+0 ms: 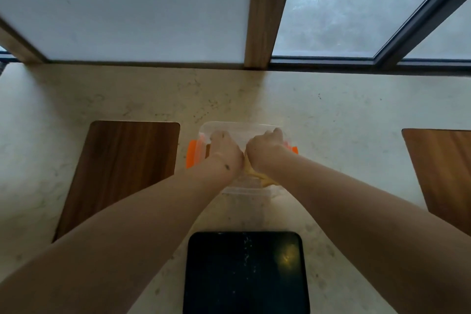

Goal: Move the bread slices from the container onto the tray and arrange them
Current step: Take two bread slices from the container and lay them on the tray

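A clear plastic container (244,190) with orange side clips (191,154) sits on the counter, centre. Both hands rest on its far edge. My left hand (224,148) curls its fingers over the far rim or lid at the left. At the right, my right hand (265,146) grips the same far edge. Pale yellow bread (254,173) shows through the container between my wrists; most of it is hidden by my hands. A black rectangular tray (244,273) lies nearer to me, bare but for a few crumbs.
Two dark wooden boards lie on the pale marbled counter (331,115), one to the left (122,168) and one at the right edge (443,171). A window with a wooden post (267,13) runs along the counter's far edge.
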`<state>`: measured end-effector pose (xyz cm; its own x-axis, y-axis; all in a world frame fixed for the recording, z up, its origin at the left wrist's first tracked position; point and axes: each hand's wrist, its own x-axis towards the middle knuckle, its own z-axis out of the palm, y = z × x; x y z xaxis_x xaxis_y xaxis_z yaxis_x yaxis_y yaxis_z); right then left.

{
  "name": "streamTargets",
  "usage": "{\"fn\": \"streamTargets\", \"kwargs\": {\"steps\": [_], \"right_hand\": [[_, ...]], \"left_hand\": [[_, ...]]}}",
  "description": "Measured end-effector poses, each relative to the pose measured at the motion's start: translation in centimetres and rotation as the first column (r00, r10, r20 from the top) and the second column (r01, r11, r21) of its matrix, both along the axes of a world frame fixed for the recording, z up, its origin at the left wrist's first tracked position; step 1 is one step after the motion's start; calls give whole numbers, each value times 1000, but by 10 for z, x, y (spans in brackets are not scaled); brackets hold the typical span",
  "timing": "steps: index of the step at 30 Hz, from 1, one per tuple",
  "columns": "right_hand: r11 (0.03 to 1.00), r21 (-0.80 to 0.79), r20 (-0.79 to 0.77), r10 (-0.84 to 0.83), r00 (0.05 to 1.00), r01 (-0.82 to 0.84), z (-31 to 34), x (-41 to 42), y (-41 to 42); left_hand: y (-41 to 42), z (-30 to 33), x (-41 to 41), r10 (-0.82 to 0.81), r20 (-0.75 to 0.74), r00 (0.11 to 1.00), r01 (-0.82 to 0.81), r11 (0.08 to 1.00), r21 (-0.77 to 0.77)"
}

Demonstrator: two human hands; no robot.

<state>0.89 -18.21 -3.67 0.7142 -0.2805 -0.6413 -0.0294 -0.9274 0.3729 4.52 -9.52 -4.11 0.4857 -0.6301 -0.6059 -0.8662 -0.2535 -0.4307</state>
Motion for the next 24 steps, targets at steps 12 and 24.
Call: {"fn": "streamTargets", "kwargs": {"steps": [12, 24], "right_hand": [[989, 137, 281, -99, 955, 62, -2, -8, -2], [153, 921, 12, -930, 367, 357, 78, -89, -56]], "left_hand": [[-7, -14, -6, 73, 12, 997, -71, 986, -152], [9, 31, 13, 322, -578, 750, -629, 617, -473]]}}
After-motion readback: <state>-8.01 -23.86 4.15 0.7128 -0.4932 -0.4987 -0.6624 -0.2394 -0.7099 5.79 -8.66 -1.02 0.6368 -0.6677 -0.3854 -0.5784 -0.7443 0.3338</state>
